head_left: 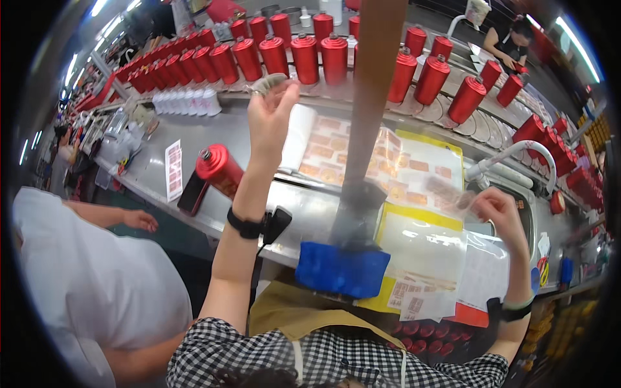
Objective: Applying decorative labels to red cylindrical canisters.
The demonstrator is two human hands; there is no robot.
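My left hand (273, 113) is raised near the row of red bottles (304, 59), its fingers drawn together at a pale, curled thing (267, 84) that I cannot make out. Over the label sheets, my right hand (501, 210) pinches a small see-through label sheet (446, 193), blurred by motion. Below it are printed sheets of reddish labels (336, 149) and a yellow-edged clear sheet (424, 242). One red bottle (220, 168) is beside my left forearm and partly hidden by it.
A brown post (372, 97) rises before me, with a blue block (343, 268) at its foot. A white curved pipe (517, 147) is at right. At left are a dark phone (193, 194), a label strip (173, 169) and a person in white (97, 278). Another person (511, 42) works opposite.
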